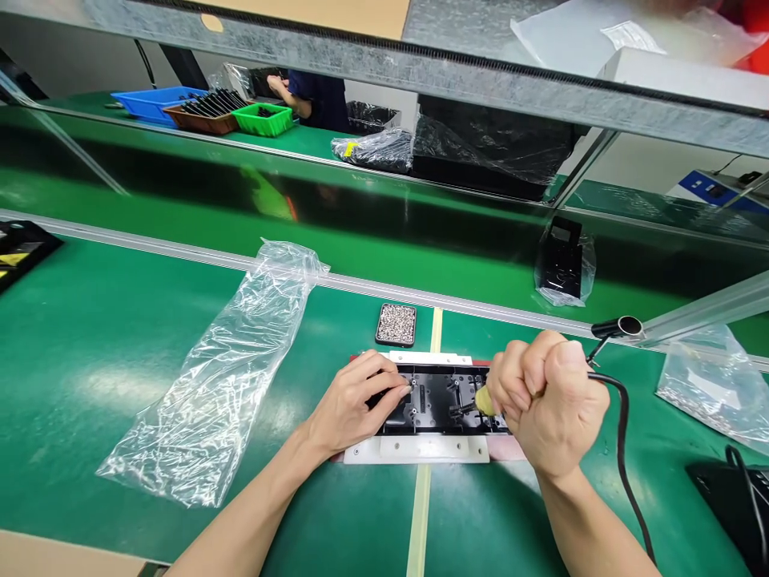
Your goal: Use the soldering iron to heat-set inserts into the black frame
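Over black part (441, 398), hands (549, 405) grip screwdriver (484, 401)

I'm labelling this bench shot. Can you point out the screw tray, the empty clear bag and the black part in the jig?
screw tray (396, 324), head view, middle of the screws
clear bag (231, 369), head view, mid-body of the plastic
black part (438, 397), head view, centre between both hands

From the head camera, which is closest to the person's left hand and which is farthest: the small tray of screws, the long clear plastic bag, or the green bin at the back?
1. Small tray of screws: just beyond the left hand, slightly to its right.
2. Long clear plastic bag: lying to the hand's left on the green mat.
3. Green bin: far back across the line, near another worker.
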Demonstrator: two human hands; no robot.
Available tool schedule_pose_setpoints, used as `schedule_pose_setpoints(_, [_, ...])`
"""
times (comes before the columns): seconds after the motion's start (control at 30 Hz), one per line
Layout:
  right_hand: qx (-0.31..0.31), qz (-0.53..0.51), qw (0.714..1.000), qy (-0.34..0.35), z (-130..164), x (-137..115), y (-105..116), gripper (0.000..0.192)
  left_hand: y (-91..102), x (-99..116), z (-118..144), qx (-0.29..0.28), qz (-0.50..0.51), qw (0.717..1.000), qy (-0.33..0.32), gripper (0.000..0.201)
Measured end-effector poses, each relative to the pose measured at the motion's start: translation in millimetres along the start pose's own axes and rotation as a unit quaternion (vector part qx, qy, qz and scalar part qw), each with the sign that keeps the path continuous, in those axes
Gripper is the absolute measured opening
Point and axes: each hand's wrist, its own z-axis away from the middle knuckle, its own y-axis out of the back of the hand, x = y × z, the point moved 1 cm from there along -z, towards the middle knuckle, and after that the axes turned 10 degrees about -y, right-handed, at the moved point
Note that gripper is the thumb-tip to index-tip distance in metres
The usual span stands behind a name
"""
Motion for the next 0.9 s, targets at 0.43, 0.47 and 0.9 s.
schedule_pose_setpoints(0.43, [-0.001, 0.005, 1.0, 0.001, -1.3, -0.4, -0.1, 0.05, 0.2, -0.5, -0.4, 0.0, -0.005, 1.0, -0.001, 0.009])
schedule_pose_setpoints(0.47, [0.0, 0.005, 1.0, 0.001, -1.4, -0.4, -0.3, 0.05, 0.1, -0.6, -0.1, 0.0, -0.006, 1.0, 0.0, 0.009])
schedule_pose_setpoints(0.9, [0.002, -0.001, 1.0, -0.007, -0.2, -0.6, 0.4, 0.05, 0.8, 0.9, -0.8, -0.001, -0.01, 1.0, -0.007, 0.011])
